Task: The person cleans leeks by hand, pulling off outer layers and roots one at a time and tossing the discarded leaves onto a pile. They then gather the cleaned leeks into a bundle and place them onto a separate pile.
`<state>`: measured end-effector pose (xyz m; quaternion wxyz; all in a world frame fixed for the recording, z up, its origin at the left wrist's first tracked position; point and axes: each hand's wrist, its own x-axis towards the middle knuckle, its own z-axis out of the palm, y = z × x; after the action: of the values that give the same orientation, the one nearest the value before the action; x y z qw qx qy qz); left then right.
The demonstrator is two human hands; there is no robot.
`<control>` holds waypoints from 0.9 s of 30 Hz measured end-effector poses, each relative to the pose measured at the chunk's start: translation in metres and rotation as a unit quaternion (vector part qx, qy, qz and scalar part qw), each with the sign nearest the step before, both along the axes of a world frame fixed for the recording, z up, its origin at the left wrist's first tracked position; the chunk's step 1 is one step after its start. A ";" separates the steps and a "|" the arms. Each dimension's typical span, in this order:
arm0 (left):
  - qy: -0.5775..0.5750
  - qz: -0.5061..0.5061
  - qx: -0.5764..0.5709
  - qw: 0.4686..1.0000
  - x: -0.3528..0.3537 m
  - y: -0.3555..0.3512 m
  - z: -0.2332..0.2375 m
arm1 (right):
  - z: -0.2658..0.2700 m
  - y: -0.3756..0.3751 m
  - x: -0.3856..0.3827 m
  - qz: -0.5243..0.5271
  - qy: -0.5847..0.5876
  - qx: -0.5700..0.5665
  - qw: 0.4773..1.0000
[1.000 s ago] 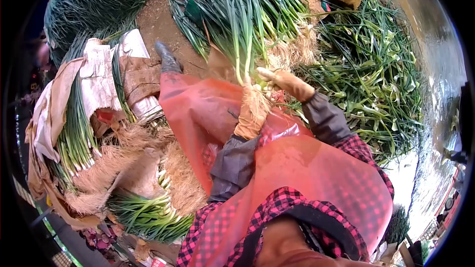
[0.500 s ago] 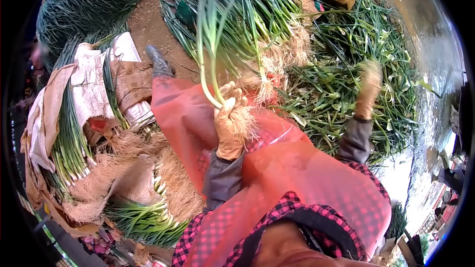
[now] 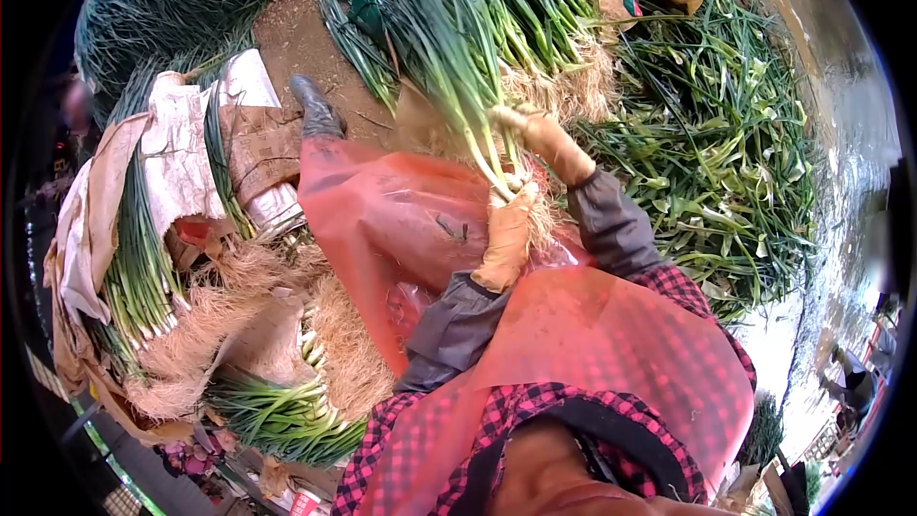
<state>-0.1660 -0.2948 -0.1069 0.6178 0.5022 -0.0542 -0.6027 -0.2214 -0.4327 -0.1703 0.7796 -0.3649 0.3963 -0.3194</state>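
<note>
- Left hand (image 3: 508,237): gloved, over the lap of the red apron (image 3: 368,201); I see the forearm angled forward and inward, fingers wrapped round the root ends of a few green onions (image 3: 490,161).
- Those onions: leaves pointing away past the apron's far edge.
- Right hand (image 3: 554,145): gloved, forearm reaching forward and inward at the apron's right, fingertips at the stalks. Blurred; I cannot tell whether they pinch.
- Onion heap (image 3: 535,24): beyond the apron.
- Loose leaves (image 3: 712,158): piled right of the apron.
- Smaller bundle (image 3: 277,411): left of the apron.
</note>
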 end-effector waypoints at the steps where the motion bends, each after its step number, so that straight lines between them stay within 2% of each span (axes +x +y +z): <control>1: 0.000 0.001 0.000 1.000 0.001 0.003 0.001 | -0.016 -0.012 -0.006 -0.007 0.046 0.013 0.999; 2: 0.015 -0.010 0.034 0.999 0.003 0.005 0.004 | -0.017 -0.018 -0.008 -0.013 0.090 0.026 0.996; 3: 0.028 -0.021 0.067 0.997 0.007 0.005 0.005 | -0.019 -0.012 -0.007 -0.029 0.128 -0.084 0.988; 4: 0.026 -0.017 0.065 0.997 0.010 0.004 0.001 | -0.011 -0.002 -0.009 -0.033 0.164 -0.123 0.978; 6: 0.062 0.046 0.007 0.997 0.015 0.001 -0.013 | 0.046 0.027 -0.026 0.026 0.236 -0.216 0.947; 8: 0.042 0.054 -0.007 0.998 0.018 -0.004 -0.006 | 0.081 0.042 -0.065 0.048 0.218 -0.100 0.970; 10: 0.058 0.056 0.087 0.993 0.021 -0.008 -0.005 | 0.118 0.044 -0.112 -0.051 0.247 -0.092 0.963; 12: 0.069 0.058 0.081 0.993 0.026 -0.011 -0.001 | 0.128 0.035 -0.158 -0.181 0.315 -0.149 0.920; 13: 0.123 0.035 0.054 0.990 0.028 -0.011 0.011 | 0.105 0.030 -0.187 -0.219 0.476 -0.265 0.810; 14: 0.177 0.012 0.025 0.984 0.029 -0.013 0.018 | 0.073 0.026 -0.211 -0.246 0.612 -0.368 0.655; 15: 0.221 -0.009 -0.013 0.975 0.031 -0.009 0.017 | 0.054 0.029 -0.222 -0.141 0.707 -0.320 0.614; 16: 0.223 -0.013 -0.014 0.975 0.032 -0.007 0.019 | 0.058 0.028 -0.205 -0.090 0.596 -0.323 0.730; 17: 0.312 -0.026 -0.044 0.949 0.032 -0.004 0.023 | 0.083 0.030 -0.167 -0.007 0.513 -0.229 0.827; 18: 0.398 -0.037 -0.071 0.914 0.033 -0.001 0.025 | 0.109 0.033 -0.133 0.054 0.263 -0.024 0.963; 19: 0.433 -0.073 -0.085 0.894 0.034 0.000 0.025 | 0.087 0.034 -0.114 0.116 0.081 -0.055 0.988; 20: 0.431 -0.074 -0.085 0.895 0.034 0.004 0.022 | 0.063 0.035 -0.095 0.153 -0.021 0.007 0.988; 21: 0.384 -0.092 -0.036 0.918 0.034 0.012 0.019 | 0.040 0.034 -0.079 0.164 -0.005 -0.111 0.980; 22: 0.334 -0.108 0.014 0.936 0.035 0.016 0.017 | 0.069 0.030 -0.060 0.149 -0.019 0.007 0.989; 24: 0.297 -0.073 0.034 0.952 0.033 0.011 0.035 | 0.096 0.031 -0.042 0.120 0.078 -0.117 0.983; 25: 0.214 -0.087 0.055 0.971 0.033 0.008 0.040 | 0.104 0.036 -0.039 0.132 0.090 -0.074 0.984; 26: 0.131 -0.100 0.075 0.983 0.031 0.006 0.041 | 0.093 0.039 -0.038 0.140 0.094 -0.084 0.982; 27: 0.135 -0.099 0.050 0.985 0.029 0.007 0.032 | 0.095 0.034 -0.039 0.152 0.095 -0.081 0.981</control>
<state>-0.1367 -0.2877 -0.0751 0.5308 0.4389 0.0108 -0.7249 -0.2602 -0.3983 -0.0754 0.7460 -0.5111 0.3813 -0.1922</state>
